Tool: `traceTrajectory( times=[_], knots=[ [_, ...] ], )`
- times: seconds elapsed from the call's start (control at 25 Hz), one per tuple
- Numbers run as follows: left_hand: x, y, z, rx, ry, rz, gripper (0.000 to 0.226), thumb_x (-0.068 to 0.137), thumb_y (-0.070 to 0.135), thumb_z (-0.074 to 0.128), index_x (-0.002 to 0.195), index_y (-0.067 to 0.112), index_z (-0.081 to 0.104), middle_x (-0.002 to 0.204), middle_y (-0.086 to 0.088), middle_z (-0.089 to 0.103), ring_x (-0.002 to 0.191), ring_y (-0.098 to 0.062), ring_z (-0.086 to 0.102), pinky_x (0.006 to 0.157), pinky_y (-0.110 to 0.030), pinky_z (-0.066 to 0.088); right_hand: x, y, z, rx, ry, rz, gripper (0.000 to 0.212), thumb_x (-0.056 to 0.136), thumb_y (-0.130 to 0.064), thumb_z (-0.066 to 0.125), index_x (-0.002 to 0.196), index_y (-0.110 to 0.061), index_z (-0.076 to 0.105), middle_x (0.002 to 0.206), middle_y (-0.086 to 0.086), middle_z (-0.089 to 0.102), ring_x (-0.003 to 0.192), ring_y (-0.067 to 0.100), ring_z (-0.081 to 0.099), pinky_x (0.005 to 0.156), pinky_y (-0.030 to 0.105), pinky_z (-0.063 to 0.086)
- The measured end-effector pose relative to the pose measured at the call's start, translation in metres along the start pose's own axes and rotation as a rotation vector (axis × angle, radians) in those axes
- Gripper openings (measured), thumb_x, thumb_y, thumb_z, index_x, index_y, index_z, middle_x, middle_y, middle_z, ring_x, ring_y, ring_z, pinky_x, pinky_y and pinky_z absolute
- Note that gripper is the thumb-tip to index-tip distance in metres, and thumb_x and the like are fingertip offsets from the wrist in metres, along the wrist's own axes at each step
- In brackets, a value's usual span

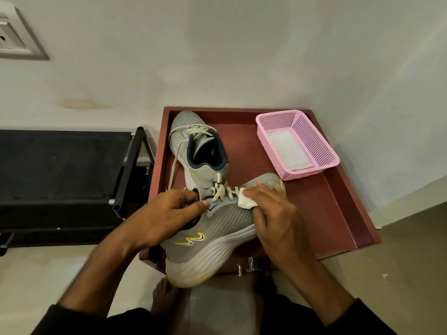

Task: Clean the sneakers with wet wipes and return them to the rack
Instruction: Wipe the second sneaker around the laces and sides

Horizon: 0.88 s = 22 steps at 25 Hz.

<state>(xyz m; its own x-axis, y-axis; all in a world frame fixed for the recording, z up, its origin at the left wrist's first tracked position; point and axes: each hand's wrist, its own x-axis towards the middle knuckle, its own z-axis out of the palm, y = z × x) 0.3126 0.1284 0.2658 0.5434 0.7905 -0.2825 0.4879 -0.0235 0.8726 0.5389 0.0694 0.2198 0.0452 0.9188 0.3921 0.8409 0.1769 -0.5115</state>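
- Standing at far left: black rack (60, 170), dark top shelf, black frame post on its right end, just beside the red-brown tray.
- Reaching in from lower left: left hand (164, 213), fingers curled into the collar of the near sneaker (217, 238), thumb laid along the upper by the eyelets; grip clamped on that shoe.
- Tilted heel-down toward the camera: near sneaker, grey mesh, white ribbed sole, yellow-outlined logo on its side, heel past the tray's near edge, toe pointing up-right.
- Lying behind it, touching near the laces: second sneaker (198, 146), same grey, dark collar lining, toe toward the wall, cream laces loose and trailing down the left side.
- Carrying both shoes: red-brown tray (338, 213), raised rim, set on the pale floor against the wall.
- Pressed on the near sneaker's forefoot next to the laces: white wet wipe (245, 201), folded small.
- Coming from lower right: right hand (275, 213), fingers bent over the wipe and pinching it against the shoe; grip closed on the wipe.
- Sitting in the tray's far right corner: pink basket (312, 141), perforated walls, flat white pack of wipes (287, 148) lying inside.
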Motion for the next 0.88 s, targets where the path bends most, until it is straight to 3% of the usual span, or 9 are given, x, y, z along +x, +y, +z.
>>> traceTrajectory(
  times=[0.08,0.16,0.32,0.44,0.56,0.64,0.72,0.88],
  knots=[
    [0.002,0.003,0.003,0.000,0.030,-0.025,0.044,0.097,0.043,0.053,0.065,0.012,0.050,0.052,0.005,0.042,0.045,-0.009,0.034,0.045,-0.022,0.030,-0.001,-0.002,0.000,0.017,-0.005,0.016,0.041,0.083,0.001,0.050,0.115,-0.012,0.072,0.119,-0.001,0.071,0.124,0.015,0.058,0.117,0.034,0.031],
    [0.005,0.002,0.005,-0.031,0.069,-0.050,0.042,0.098,0.039,0.052,0.066,0.013,0.049,0.052,0.004,0.039,0.044,-0.009,0.032,0.044,-0.022,0.028,-0.002,-0.005,0.001,0.063,0.007,0.027,0.043,0.083,0.000,0.049,0.117,-0.013,0.072,0.123,-0.002,0.069,0.126,0.013,0.057,0.118,0.036,0.029],
    [0.007,-0.003,0.008,-0.169,0.108,-0.086,0.056,0.097,0.045,0.054,0.082,-0.009,0.054,0.063,-0.015,0.044,0.055,-0.022,0.037,0.053,-0.034,0.032,-0.019,-0.042,0.012,0.076,-0.070,-0.119,0.048,0.089,-0.010,0.043,0.133,-0.011,0.062,0.141,0.002,0.058,0.139,0.013,0.044,0.120,0.040,0.027],
    [0.009,-0.004,0.007,-0.249,0.115,-0.109,0.054,0.098,0.042,0.053,0.092,-0.010,0.064,0.083,-0.036,0.058,0.068,-0.028,0.051,0.065,-0.041,0.041,-0.033,-0.062,0.023,-0.027,-0.134,-0.308,0.044,0.101,-0.013,0.037,0.140,-0.011,0.055,0.149,0.005,0.050,0.143,0.016,0.039,0.120,0.038,0.027],
    [0.009,-0.002,0.010,-0.291,0.148,-0.137,0.054,0.097,0.040,0.056,0.073,-0.009,0.055,0.064,-0.025,0.047,0.059,-0.025,0.041,0.059,-0.034,0.034,-0.017,-0.035,0.020,-0.090,-0.060,-0.290,0.043,0.100,-0.008,0.034,0.132,-0.008,0.062,0.140,0.007,0.059,0.135,0.021,0.050,0.117,0.040,0.033],
    [0.009,0.001,0.014,-0.279,0.197,-0.158,0.049,0.098,0.037,0.056,0.059,0.007,0.047,0.057,-0.012,0.035,0.049,-0.019,0.029,0.049,-0.027,0.026,-0.005,-0.016,0.016,-0.127,0.025,-0.174,0.043,0.096,-0.008,0.036,0.128,-0.007,0.065,0.136,0.007,0.062,0.132,0.023,0.053,0.115,0.042,0.034],
    [0.011,0.002,0.017,-0.278,0.216,-0.158,0.047,0.098,0.035,0.056,0.063,0.005,0.050,0.058,-0.013,0.036,0.050,-0.022,0.029,0.050,-0.030,0.026,-0.009,-0.024,0.018,-0.113,0.018,-0.144,0.043,0.098,-0.011,0.035,0.129,-0.006,0.064,0.137,0.008,0.061,0.134,0.023,0.052,0.116,0.042,0.033],
    [0.010,0.001,0.013,-0.326,0.194,-0.152,0.052,0.099,0.032,0.055,0.086,-0.018,0.057,0.071,-0.022,0.054,0.066,-0.028,0.046,0.065,-0.038,0.040,-0.036,-0.064,0.024,-0.028,-0.194,-0.385,0.040,0.103,-0.012,0.036,0.136,-0.012,0.058,0.144,0.005,0.055,0.140,0.018,0.043,0.120,0.035,0.028]
  ],
)
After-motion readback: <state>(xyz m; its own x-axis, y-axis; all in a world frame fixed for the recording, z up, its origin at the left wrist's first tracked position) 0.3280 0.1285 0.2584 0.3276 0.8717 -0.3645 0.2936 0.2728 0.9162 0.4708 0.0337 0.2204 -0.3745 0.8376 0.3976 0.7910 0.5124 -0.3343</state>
